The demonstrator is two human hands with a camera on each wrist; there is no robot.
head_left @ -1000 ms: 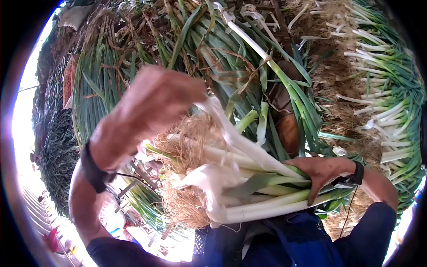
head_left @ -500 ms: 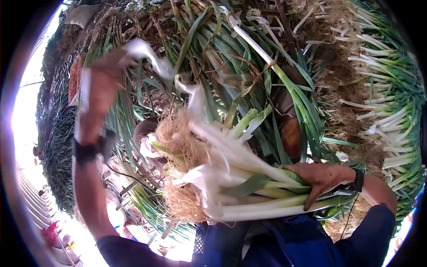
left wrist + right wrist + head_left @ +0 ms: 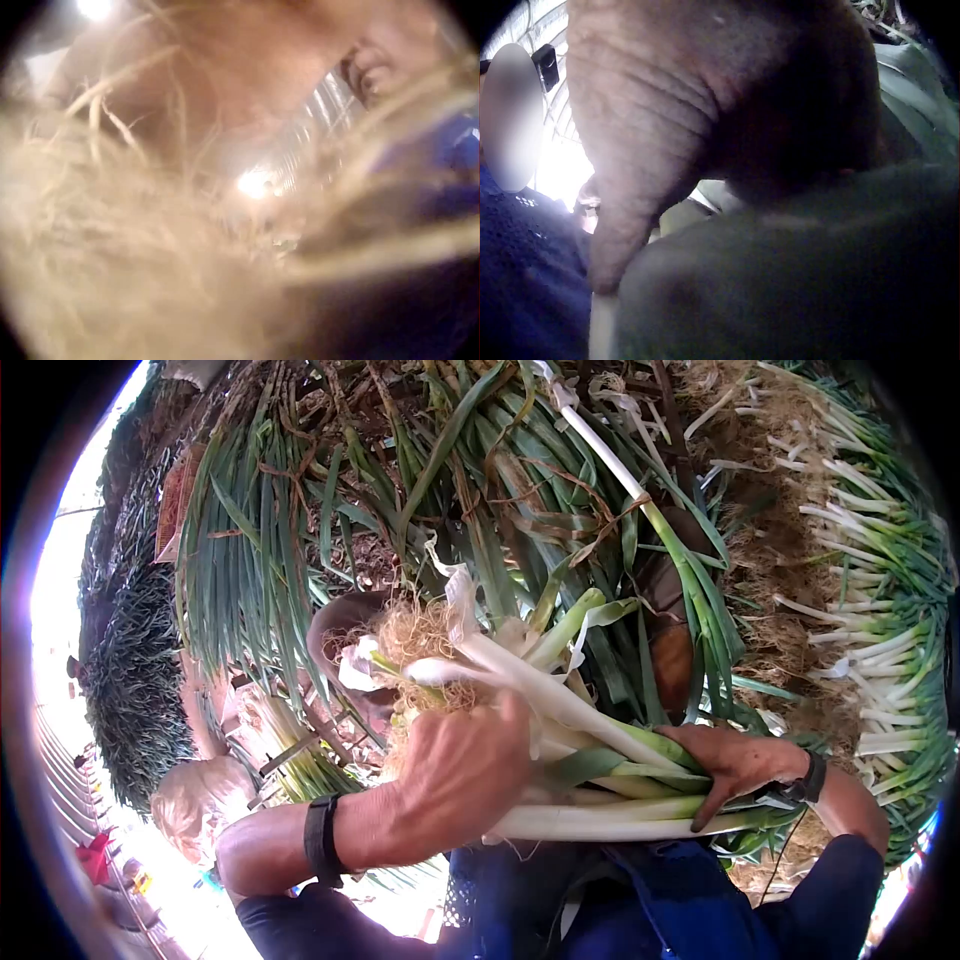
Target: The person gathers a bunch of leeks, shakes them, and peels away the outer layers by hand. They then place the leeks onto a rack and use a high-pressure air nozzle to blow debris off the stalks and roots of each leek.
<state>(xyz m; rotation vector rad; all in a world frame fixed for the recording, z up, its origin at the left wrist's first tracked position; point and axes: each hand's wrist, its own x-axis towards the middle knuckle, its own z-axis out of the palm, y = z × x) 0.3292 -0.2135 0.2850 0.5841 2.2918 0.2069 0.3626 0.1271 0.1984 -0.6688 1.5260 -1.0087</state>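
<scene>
In the head view a bundle of leeks lies across the person's lap, white ends and shaggy roots to the left, green leaves to the right. The right hand grips the bundle where white turns green, thumb over the near side; in the right wrist view its thumb presses beside a broad leaf. Across the root ends, the left hand curls its fingers at a leek's white shaft; its fingertips are hidden. Blurred roots fill much of the left wrist view.
More leeks lie heaped in front, a single long leek on top. A row of leeks runs down the right side, roots inward. Shoes show beneath the bundle. A dark green pile stands at far left.
The left hand swung up and left from the bundle with a loose white strip of leek skin, then came back down over the root ends without it. The right hand keeps its grip.
</scene>
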